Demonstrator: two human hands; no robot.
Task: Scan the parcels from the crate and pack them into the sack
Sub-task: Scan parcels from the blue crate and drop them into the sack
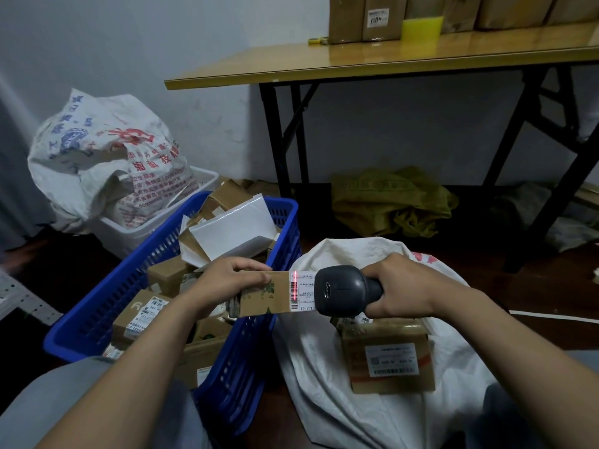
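Observation:
My left hand (227,281) grips a brown cardboard parcel (269,294) by its left end, held level above the right rim of the blue crate (107,299). My right hand (405,286) holds a dark grey barcode scanner (343,290) pointed left at the parcel's white label. A red scan line (294,285) falls across the label's barcode. The blue crate holds several cardboard parcels and a white envelope (233,228). The white sack (324,384) lies open below my right hand, with a labelled brown parcel (389,358) inside it.
A printed white sack (107,157) sits in a white bin (136,234) behind the crate. A folding table (389,59) with brown boxes (366,17) stands at the back, and a yellow-green sack (392,202) lies under it. My knees frame the bottom.

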